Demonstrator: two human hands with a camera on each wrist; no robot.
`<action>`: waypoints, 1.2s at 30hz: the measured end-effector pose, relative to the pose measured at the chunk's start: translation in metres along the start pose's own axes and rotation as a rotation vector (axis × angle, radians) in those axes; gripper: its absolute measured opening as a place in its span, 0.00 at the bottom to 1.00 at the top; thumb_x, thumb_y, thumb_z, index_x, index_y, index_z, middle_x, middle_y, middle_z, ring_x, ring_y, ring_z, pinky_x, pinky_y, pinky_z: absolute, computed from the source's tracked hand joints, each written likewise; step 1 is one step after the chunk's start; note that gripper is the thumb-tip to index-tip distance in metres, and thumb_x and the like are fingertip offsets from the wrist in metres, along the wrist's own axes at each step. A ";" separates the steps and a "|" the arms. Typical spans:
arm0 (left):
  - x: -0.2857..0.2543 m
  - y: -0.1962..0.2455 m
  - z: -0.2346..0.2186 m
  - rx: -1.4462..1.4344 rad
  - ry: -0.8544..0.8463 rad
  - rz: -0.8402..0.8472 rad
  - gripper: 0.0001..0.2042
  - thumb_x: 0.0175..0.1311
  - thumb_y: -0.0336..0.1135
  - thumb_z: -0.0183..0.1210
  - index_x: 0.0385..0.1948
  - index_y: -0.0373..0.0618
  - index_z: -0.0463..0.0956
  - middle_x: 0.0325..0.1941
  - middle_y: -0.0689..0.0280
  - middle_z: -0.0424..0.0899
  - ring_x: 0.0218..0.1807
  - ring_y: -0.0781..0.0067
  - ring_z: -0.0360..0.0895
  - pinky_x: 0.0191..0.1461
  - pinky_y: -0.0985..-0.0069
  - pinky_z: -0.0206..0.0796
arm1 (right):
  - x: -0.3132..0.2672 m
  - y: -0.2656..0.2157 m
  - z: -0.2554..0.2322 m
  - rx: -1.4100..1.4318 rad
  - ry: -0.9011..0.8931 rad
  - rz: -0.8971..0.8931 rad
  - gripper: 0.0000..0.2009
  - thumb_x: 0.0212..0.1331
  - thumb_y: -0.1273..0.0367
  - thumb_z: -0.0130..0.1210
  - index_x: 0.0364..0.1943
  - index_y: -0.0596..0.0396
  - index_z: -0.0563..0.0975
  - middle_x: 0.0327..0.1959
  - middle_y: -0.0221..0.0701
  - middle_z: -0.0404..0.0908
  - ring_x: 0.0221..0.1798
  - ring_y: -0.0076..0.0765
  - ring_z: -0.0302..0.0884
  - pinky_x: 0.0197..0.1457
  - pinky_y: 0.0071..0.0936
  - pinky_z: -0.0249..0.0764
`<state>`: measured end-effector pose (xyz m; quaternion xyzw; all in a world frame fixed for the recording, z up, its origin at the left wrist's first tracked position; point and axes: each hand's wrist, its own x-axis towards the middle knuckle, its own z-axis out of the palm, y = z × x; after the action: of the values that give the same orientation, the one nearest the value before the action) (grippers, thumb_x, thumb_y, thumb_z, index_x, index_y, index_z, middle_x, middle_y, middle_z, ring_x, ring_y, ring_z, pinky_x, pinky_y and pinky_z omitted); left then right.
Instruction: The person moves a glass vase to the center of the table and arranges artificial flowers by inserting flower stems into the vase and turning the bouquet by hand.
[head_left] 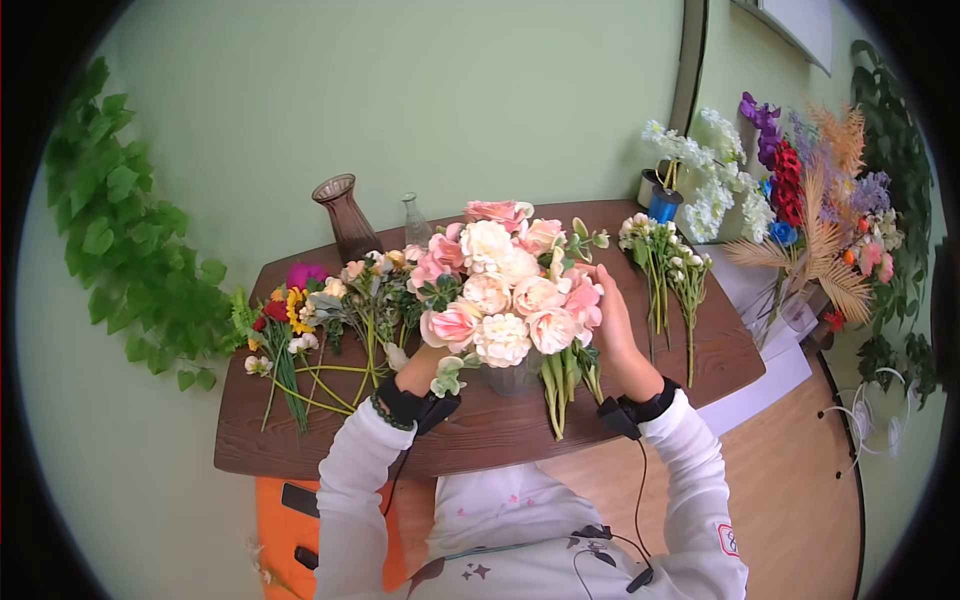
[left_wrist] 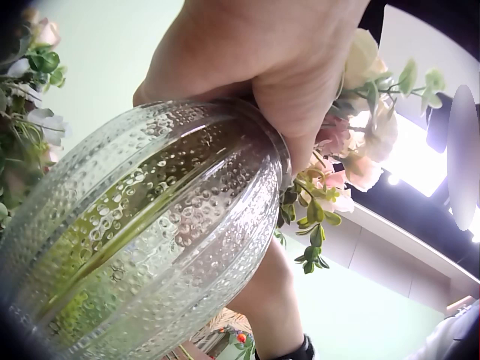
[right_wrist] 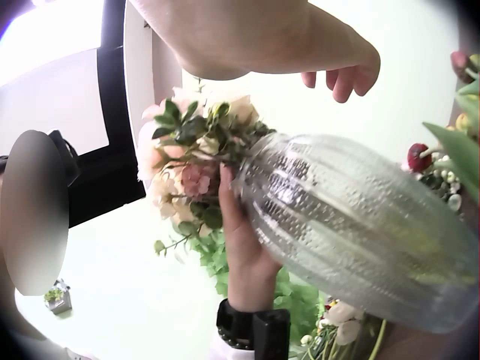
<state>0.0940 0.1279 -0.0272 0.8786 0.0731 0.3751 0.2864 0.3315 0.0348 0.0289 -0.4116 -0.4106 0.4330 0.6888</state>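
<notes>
A ribbed clear glass vase point(left_wrist: 165, 225) with a bubbled surface holds a full bouquet of pink and cream flowers point(head_left: 510, 290). Green stems show through its glass. My left hand point(left_wrist: 240, 60) grips the vase at its neck, just under the blooms; in the head view the flowers hide most of this hand point(head_left: 422, 368). At the bouquet's right side is my right hand point(head_left: 618, 325), its fingertips by the pink petals. From the right wrist, this hand point(right_wrist: 300, 41) arches beside the vase with relaxed fingers and nothing gripped in them.
Loose mixed flowers point(head_left: 320, 320) lie on the brown table point(head_left: 460, 455) at left. White-flowered stems point(head_left: 665, 265) lie at right. A purplish glass vase point(head_left: 348, 220) and a small clear bottle point(head_left: 415, 220) stand behind. Potted white blossoms point(head_left: 710, 170) and tall arrangements point(head_left: 815, 210) stand far right.
</notes>
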 end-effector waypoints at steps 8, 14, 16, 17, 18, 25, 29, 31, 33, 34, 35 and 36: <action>-0.061 0.002 -0.007 -0.085 -0.038 0.032 0.19 0.52 0.37 0.57 0.47 0.45 0.68 0.50 0.63 0.72 0.53 0.68 0.67 0.56 0.71 0.59 | 0.055 0.017 -0.119 -0.586 0.347 0.083 0.17 0.54 0.66 0.43 0.47 0.59 0.69 0.38 0.33 0.74 0.34 0.26 0.74 0.35 0.23 0.69; -0.070 -0.004 -0.009 -0.139 -0.063 0.046 0.19 0.51 0.37 0.58 0.47 0.45 0.69 0.50 0.63 0.72 0.53 0.68 0.68 0.56 0.71 0.60 | 0.065 0.029 -0.217 -1.177 0.575 0.189 0.23 0.47 0.65 0.46 0.48 0.62 0.64 0.54 0.56 0.54 0.50 0.60 0.65 0.55 0.41 0.61; -0.073 -0.004 -0.008 -0.158 -0.069 0.046 0.19 0.51 0.37 0.58 0.47 0.45 0.69 0.50 0.63 0.72 0.52 0.68 0.68 0.56 0.71 0.60 | 0.052 0.020 -0.221 -1.253 0.617 0.230 0.23 0.47 0.64 0.47 0.49 0.61 0.62 0.54 0.56 0.55 0.51 0.61 0.64 0.55 0.41 0.62; -0.072 -0.006 -0.009 -0.168 -0.072 0.045 0.19 0.51 0.37 0.58 0.47 0.45 0.69 0.50 0.63 0.72 0.52 0.68 0.68 0.56 0.71 0.60 | 0.050 0.020 -0.228 -1.285 0.615 0.282 0.25 0.46 0.64 0.48 0.50 0.60 0.59 0.54 0.55 0.55 0.51 0.61 0.64 0.55 0.42 0.62; -0.076 -0.006 -0.009 -0.178 -0.075 0.042 0.19 0.51 0.37 0.58 0.47 0.45 0.69 0.50 0.63 0.72 0.52 0.68 0.68 0.56 0.71 0.60 | 0.048 0.020 -0.232 -1.287 0.612 0.285 0.25 0.46 0.64 0.48 0.50 0.60 0.59 0.54 0.55 0.55 0.51 0.61 0.64 0.55 0.42 0.62; -0.021 -0.011 -0.005 -0.218 -0.086 0.022 0.19 0.51 0.37 0.58 0.47 0.45 0.69 0.49 0.63 0.72 0.52 0.68 0.68 0.55 0.71 0.60 | 0.043 0.027 -0.257 -1.319 0.560 0.325 0.25 0.44 0.66 0.50 0.51 0.54 0.62 0.51 0.53 0.60 0.50 0.58 0.65 0.55 0.38 0.63; -0.004 -0.008 -0.013 -0.188 -0.093 -0.261 0.20 0.48 0.34 0.61 0.45 0.43 0.70 0.48 0.62 0.73 0.50 0.72 0.68 0.53 0.74 0.61 | 0.040 0.034 -0.266 -1.402 0.577 0.174 0.22 0.42 0.70 0.51 0.45 0.57 0.63 0.39 0.53 0.73 0.45 0.58 0.70 0.48 0.40 0.67; 0.019 0.047 -0.025 0.013 -0.212 -0.349 0.20 0.47 0.36 0.63 0.43 0.42 0.70 0.46 0.64 0.74 0.46 0.73 0.71 0.52 0.75 0.62 | 0.040 0.035 -0.274 -1.405 0.541 0.153 0.22 0.42 0.71 0.51 0.45 0.57 0.62 0.38 0.54 0.73 0.44 0.59 0.70 0.47 0.41 0.66; 0.019 0.056 -0.030 -0.180 -0.181 -0.446 0.19 0.48 0.37 0.63 0.42 0.42 0.70 0.43 0.65 0.76 0.43 0.74 0.72 0.51 0.76 0.63 | 0.040 0.038 -0.279 -1.402 0.536 0.124 0.22 0.42 0.73 0.50 0.45 0.59 0.59 0.36 0.55 0.73 0.43 0.61 0.71 0.45 0.43 0.66; 0.030 0.084 -0.039 -0.205 -0.210 -0.478 0.26 0.47 0.37 0.64 0.49 0.41 0.65 0.48 0.64 0.73 0.48 0.74 0.70 0.53 0.77 0.61 | 0.040 0.038 -0.279 -1.398 0.549 0.109 0.22 0.41 0.73 0.49 0.45 0.59 0.58 0.35 0.56 0.73 0.42 0.62 0.71 0.44 0.44 0.66; 0.029 0.090 -0.040 -0.231 -0.172 -0.524 0.32 0.46 0.37 0.65 0.53 0.41 0.58 0.51 0.62 0.70 0.50 0.73 0.67 0.55 0.76 0.59 | 0.042 0.036 -0.280 -1.365 0.556 0.190 0.22 0.41 0.74 0.48 0.45 0.63 0.61 0.40 0.58 0.72 0.45 0.62 0.69 0.48 0.43 0.65; 0.027 0.093 -0.041 -0.259 -0.138 -0.567 0.38 0.46 0.36 0.65 0.58 0.40 0.51 0.54 0.61 0.67 0.53 0.72 0.65 0.56 0.75 0.58 | 0.045 0.039 -0.286 -1.365 0.542 0.186 0.22 0.41 0.74 0.48 0.45 0.63 0.61 0.40 0.58 0.72 0.45 0.62 0.69 0.48 0.43 0.65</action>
<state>0.0762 0.0790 0.0640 0.8027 0.2473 0.2261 0.4933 0.5982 0.0279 -0.0902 -0.8738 -0.3676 0.0211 0.3176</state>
